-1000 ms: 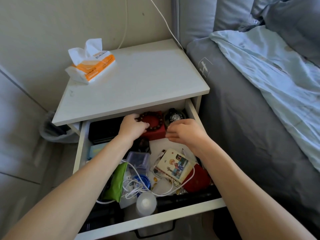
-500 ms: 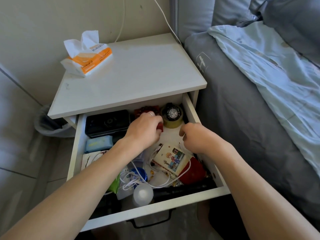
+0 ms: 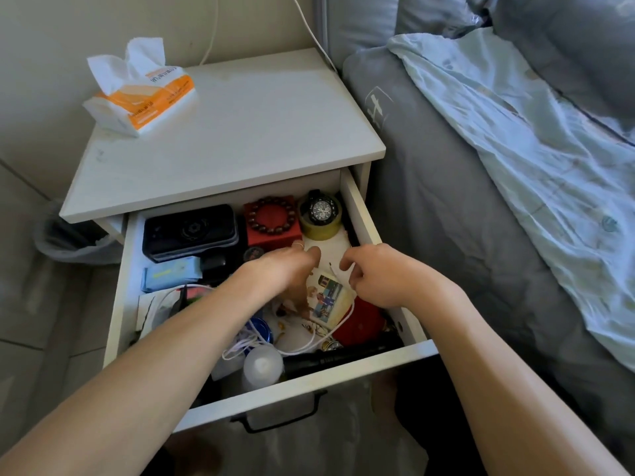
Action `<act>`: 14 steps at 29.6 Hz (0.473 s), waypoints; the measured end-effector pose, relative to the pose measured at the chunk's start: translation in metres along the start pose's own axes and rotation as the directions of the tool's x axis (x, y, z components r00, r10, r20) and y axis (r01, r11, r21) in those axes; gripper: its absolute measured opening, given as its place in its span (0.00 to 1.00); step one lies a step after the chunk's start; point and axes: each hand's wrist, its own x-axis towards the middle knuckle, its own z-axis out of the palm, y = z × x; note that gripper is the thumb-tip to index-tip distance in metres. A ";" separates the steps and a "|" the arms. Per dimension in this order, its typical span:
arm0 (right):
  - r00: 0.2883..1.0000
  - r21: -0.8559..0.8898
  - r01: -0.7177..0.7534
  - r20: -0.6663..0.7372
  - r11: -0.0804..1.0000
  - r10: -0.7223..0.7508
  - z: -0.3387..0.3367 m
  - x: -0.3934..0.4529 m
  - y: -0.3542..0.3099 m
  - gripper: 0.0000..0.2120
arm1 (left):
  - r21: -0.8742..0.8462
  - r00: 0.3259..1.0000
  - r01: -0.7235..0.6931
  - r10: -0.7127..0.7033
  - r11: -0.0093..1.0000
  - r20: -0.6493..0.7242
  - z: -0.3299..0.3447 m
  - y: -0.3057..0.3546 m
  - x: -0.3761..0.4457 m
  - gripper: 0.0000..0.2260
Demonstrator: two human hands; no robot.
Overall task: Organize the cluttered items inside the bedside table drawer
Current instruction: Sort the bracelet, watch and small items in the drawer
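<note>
The white drawer [image 3: 364, 214] stands pulled out. Along its back lie a black case [image 3: 190, 231], a red box [image 3: 271, 231] with a bead bracelet [image 3: 271, 216] on it, and a watch [image 3: 321, 211] on a yellow tape roll [image 3: 319, 231]. My left hand [image 3: 281, 269] reaches down, fingertips at the left edge of a picture card [image 3: 331, 300]; a grip is not visible. My right hand [image 3: 378, 274] hovers over the card's right side, fingers loosely curled, holding nothing. A white cable [image 3: 309, 345] tangles under the card.
Further in the drawer are a blue box [image 3: 171, 273], a red round item [image 3: 359, 326], a black flashlight [image 3: 336, 359], a white bottle [image 3: 263, 367] and a blue tin [image 3: 264, 329]. A tissue pack [image 3: 144, 97] sits on the tabletop. The bed [image 3: 481, 201] borders the right.
My left hand let go of the red box, which now sits at the back beside the watch, and drew nearer to the picture card. My right hand shifted slightly toward the card.
</note>
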 end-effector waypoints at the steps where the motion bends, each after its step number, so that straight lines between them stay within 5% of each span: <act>1: 1.000 -0.001 0.007 0.002 1.000 -0.007 0.000 0.001 0.000 0.20 | -0.070 1.000 0.004 -0.005 0.998 -0.021 -0.002 -0.003 0.001 0.30; 7: 0.992 0.054 0.058 -0.113 0.997 -0.052 -0.005 0.005 0.001 0.20 | -0.429 0.981 -0.119 0.040 0.896 -0.188 -0.007 -0.020 -0.015 0.17; 14: 0.966 -0.027 0.174 -0.192 0.984 -0.176 -0.003 0.009 -0.007 0.20 | -0.763 0.859 -0.416 -0.059 0.495 -0.508 -0.012 -0.022 -0.054 0.11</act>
